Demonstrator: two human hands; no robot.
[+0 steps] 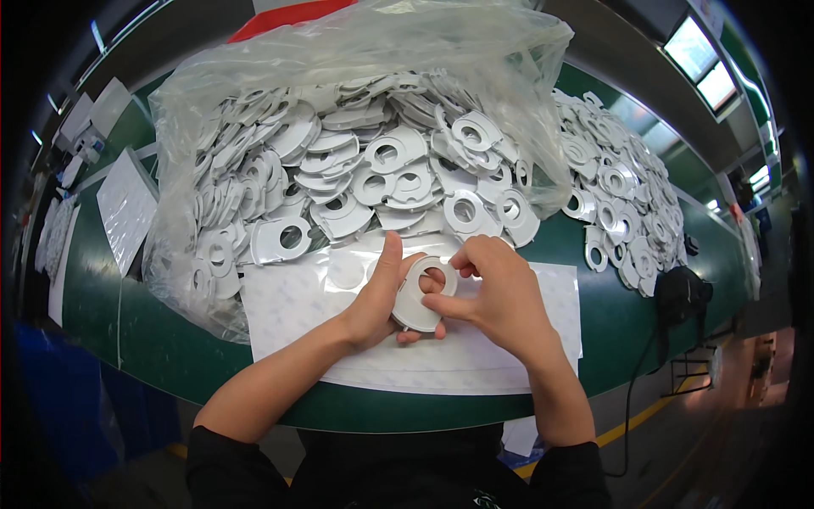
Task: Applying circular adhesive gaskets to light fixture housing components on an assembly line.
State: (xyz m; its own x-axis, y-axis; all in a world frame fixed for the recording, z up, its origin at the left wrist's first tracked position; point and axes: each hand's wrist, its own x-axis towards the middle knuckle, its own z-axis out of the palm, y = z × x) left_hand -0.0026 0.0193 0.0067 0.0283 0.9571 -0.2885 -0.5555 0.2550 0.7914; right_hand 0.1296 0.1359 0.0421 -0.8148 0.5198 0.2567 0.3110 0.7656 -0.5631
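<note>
A flat, light grey plastic part [415, 307] with a large round hole is held over a white sheet [475, 365]. My left hand [379, 297] cradles it from the left, thumb up and fingertips showing beneath its lower edge. On its right side, my right hand [496, 293] is curled, with thumb and index finger at the rim by the hole. Just beyond my hands, many similar grey plastic parts [394, 153] lie heaped in an open clear plastic bag [203, 76].
To the right, another pile of grey parts [623, 182] lies on the green table [407, 414]. A black bag-like object [682, 297] with a cable sits at the right edge. A plastic-wrapped white stack [127, 208] stands at left. Behind the bag is a red bin [288, 17].
</note>
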